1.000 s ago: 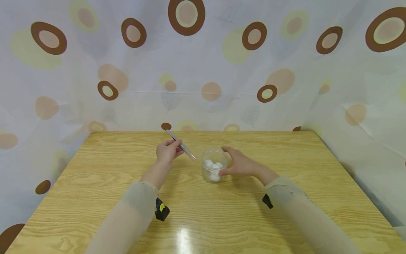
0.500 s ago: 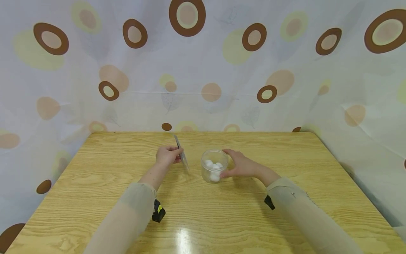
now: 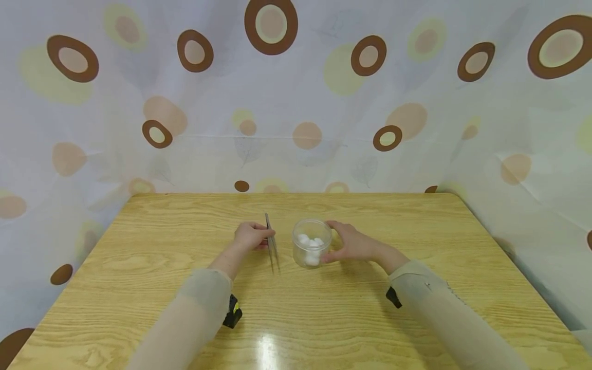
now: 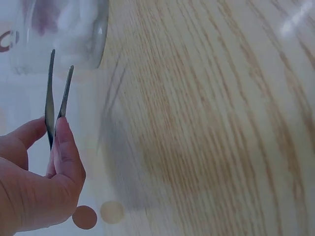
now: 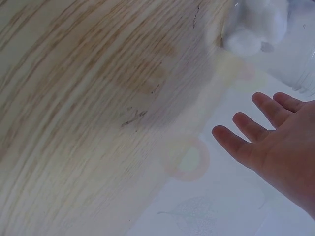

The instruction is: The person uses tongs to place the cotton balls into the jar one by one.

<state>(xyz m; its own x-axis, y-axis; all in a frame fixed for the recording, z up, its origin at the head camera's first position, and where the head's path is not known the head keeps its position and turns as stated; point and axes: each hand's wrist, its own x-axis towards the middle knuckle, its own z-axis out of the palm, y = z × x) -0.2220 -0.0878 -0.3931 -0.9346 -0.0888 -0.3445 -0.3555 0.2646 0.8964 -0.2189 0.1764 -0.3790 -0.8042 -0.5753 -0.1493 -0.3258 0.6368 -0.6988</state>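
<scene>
My left hand (image 3: pixel 250 236) pinches a pair of metal tweezers (image 4: pixel 49 105) between thumb and fingers. The tweezers' two tips point down toward the table and stand a little apart, with nothing between them. Just to their right is a round clear jar (image 3: pixel 299 256) holding several white cotton balls (image 3: pixel 312 259). My right hand (image 3: pixel 356 244) grips the jar's right side, thumb at the front and index finger by the back of the rim. In the right wrist view, its other fingers (image 5: pixel 266 110) extend close beside the jar, and the thumb is out of sight.
Everything stands on a wood-grain table (image 3: pixel 296 318). A white curtain (image 3: pixel 296 92) with brown and pastel ovals hangs behind the table and along its sides. Black wrist cameras (image 3: pixel 233 312) sit under both sleeves.
My left hand has turned the tweezers from slanting toward the jar to nearly upright, tips down, and their two arms now show apart. The right hand and jar stay in place.
</scene>
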